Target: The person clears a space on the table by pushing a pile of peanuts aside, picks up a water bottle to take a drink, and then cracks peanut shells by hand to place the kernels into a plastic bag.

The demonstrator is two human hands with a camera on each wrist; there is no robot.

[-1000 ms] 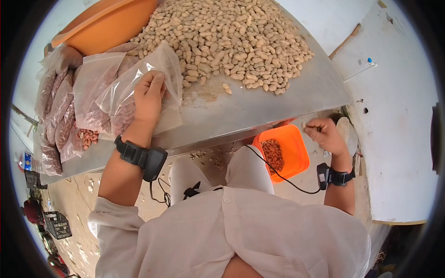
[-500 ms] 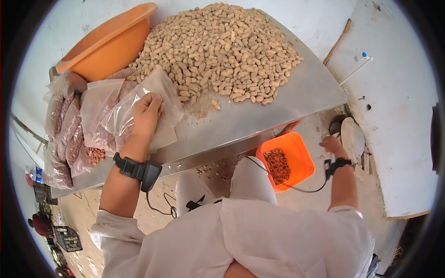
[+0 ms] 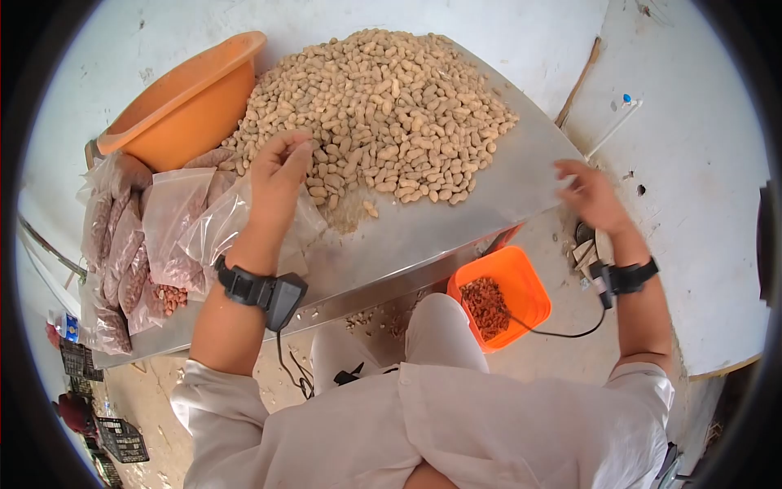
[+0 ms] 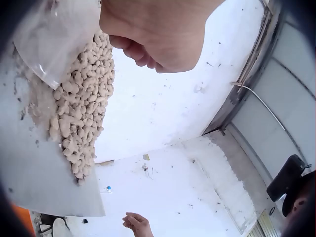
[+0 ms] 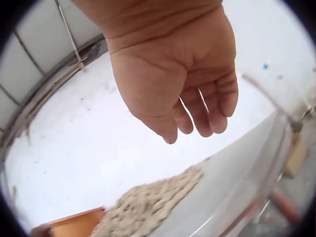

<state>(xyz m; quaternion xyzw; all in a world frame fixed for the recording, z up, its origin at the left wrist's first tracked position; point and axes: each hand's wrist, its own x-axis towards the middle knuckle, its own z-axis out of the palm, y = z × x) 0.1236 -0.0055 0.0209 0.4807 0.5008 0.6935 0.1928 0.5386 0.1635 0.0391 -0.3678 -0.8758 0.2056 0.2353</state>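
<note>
Closest to me, by the person's knee and lower than the metal surface [image 3: 383,257], there's an orange bin [image 3: 528,289] with reddish-brown bits in it. The right hand [image 3: 595,197] hangs in the air near the surface's edge, fingers released and loosely bent. Over the surface, the left hand [image 3: 277,179] has its fingers curled in towards the thumb; I can't tell whether they're grasping anything. Bags of reddish nuts [image 3: 175,224] lie left of it. Farther back the unshelled peanuts [image 3: 391,114] are heaped beside an orange basin [image 3: 191,110]. Off left, a bottle's blue label [image 3: 69,328] is too small to read.
</note>
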